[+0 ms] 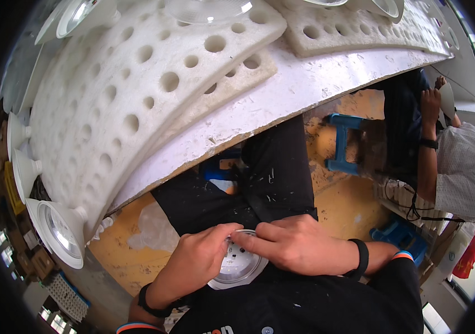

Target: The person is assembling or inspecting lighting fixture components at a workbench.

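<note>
In my lap, close to my body, is a round lamp (pixel 241 266) with a pale rim. Its open face is toward me, and several small dark parts show on the disc inside. My left hand (pixel 203 254) is closed at the lamp's left side, its thumb and fingertips by the far rim. Bent across from the other side, my right hand (pixel 292 245) grips the far right rim, its fingertips nearly meeting the left ones. Whether something small is pinched between the fingertips is hidden.
Ahead stands a white-topped table (pixel 298 78) with thick white foam boards (pixel 137 83) full of round holes. Several reflector lamps, one a white lamp (pixel 58 231), sit along the boards' edges. A blue stool (pixel 340 145) and a seated co-worker (pixel 463 161) holding a lampshade are at the right.
</note>
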Demonstrator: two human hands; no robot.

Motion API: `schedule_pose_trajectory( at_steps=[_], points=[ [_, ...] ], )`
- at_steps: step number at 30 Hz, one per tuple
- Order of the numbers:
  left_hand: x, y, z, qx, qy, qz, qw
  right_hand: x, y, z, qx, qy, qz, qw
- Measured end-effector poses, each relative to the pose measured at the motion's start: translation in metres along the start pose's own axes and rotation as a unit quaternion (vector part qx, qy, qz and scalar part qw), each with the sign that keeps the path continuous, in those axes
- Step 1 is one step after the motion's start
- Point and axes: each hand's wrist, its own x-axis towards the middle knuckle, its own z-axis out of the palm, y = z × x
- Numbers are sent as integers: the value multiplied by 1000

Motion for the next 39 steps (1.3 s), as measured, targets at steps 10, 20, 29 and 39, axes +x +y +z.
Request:
schedule_pose_trajectory(
  at_steps=[10,20,29,39],
  points=[
    [1,0,5,-19,15,-20,1000,-3,-3,-18,-91,-35,43,994],
    [5,-6,8,-19,26,17,999,2,1,-12,-91,-33,23,995],
    [7,-12,4,-40,6,7,999,4,4,-19,-84,-39,32,995],
    [10,-7,1,-82,0,-30,996,11,8,-22,-84,-44,-4,995]
  ],
)
